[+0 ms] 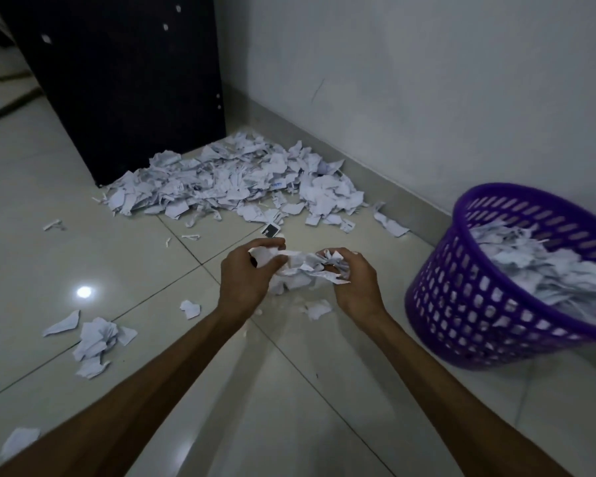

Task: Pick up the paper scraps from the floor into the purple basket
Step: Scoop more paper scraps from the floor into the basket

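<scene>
Head view: the left hand (245,277) and right hand (353,282) together clutch a wad of paper scraps (298,270) above the floor (324,390). The purple basket (461,304), partly filled, stands to the right; the main pile (227,177) lies beyond.

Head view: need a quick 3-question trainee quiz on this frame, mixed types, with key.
1. True or false: the purple basket already holds paper.
2. What do the left hand and right hand hold? A) one bunch of scraps B) a broom C) nothing
3. The biggest pile of scraps lies against the dark ____.

Key: 1 true; 2 A; 3 cabinet.
</scene>
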